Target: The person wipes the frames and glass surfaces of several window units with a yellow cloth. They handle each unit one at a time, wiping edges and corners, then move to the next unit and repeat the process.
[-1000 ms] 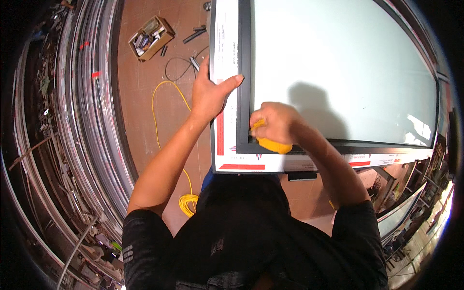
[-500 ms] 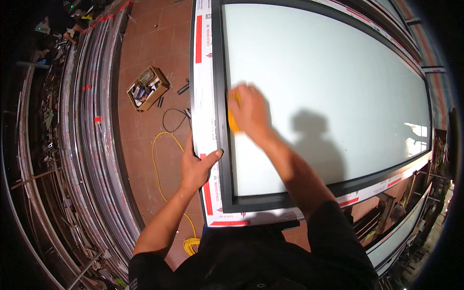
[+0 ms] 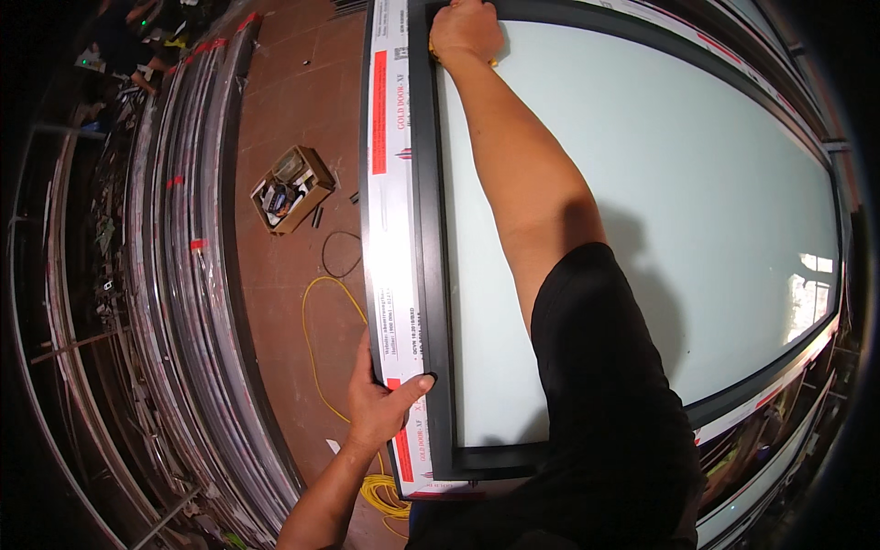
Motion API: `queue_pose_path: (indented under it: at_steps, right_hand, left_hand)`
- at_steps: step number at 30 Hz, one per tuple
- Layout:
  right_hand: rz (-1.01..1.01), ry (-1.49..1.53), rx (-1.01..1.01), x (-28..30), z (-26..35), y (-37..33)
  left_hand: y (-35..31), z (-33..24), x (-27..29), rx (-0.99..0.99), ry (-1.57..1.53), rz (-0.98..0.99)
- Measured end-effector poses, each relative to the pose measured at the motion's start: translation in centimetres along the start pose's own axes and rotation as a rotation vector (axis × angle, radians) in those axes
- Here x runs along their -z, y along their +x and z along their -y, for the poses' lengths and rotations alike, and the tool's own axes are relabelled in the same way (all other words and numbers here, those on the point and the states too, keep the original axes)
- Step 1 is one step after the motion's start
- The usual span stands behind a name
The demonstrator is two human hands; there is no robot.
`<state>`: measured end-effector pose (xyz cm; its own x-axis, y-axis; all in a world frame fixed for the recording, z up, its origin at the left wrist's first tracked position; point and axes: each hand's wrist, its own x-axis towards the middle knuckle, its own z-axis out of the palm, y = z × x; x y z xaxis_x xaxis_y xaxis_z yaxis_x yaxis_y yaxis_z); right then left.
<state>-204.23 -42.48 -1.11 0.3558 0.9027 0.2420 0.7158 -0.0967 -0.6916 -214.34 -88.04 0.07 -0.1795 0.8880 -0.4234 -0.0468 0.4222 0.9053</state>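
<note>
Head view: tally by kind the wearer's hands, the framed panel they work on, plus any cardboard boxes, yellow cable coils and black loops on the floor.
Hands: 2 (left hand, right hand)
Framed panel: 1
Cardboard box: 1
Yellow cable coil: 1
Black loop: 1
Total: 6

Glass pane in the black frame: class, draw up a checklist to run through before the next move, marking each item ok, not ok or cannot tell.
1. Left hand gripping the white-faced outer frame: ok.
2. Right hand at the far left corner of the glass pane: ok.
3. Yellow pad flat under the right hand: cannot tell, mostly covered.
4. Floor beside the frame free of cable: not ok, yellow cable lies there.
5. Outer frame supported underneath: cannot tell, hidden.
</note>
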Motion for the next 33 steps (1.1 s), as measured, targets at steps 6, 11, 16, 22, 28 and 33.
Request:
queue_pose_path:
  at_steps: [6,11,16,22,28,33]
  right_hand:
    - [0.260,0.063,0.253,0.9,-1.9,0.9]
    - [0.433,0.068,0.294,3.3,-2.7,-0.5]
    - [0.578,0.273,0.228,9.3,-5.6,-11.5]
    - [0.784,-0.242,0.532,19.7,-8.4,-26.1]
    - [1.341,-0.075,0.840,29.3,-10.5,-36.8]
    - [1.323,-0.022,0.698,30.4,-9.6,-36.6]
  left_hand:
    - [-0.3,0.3,0.2,0.042,0.023,-0.019]
    - [0.2,-0.9,-0.3,-0.085,0.125,0.005]
    - [-0.1,-0.6,-0.2,-0.124,0.182,-0.030]
    - [0.3,0.4,0.6,-0.153,0.183,-0.017]
    - [0.5,0.9,0.3,-0.180,0.143,-0.036]
    - [0.8,1.2,0.7,-0.212,0.193,-0.020]
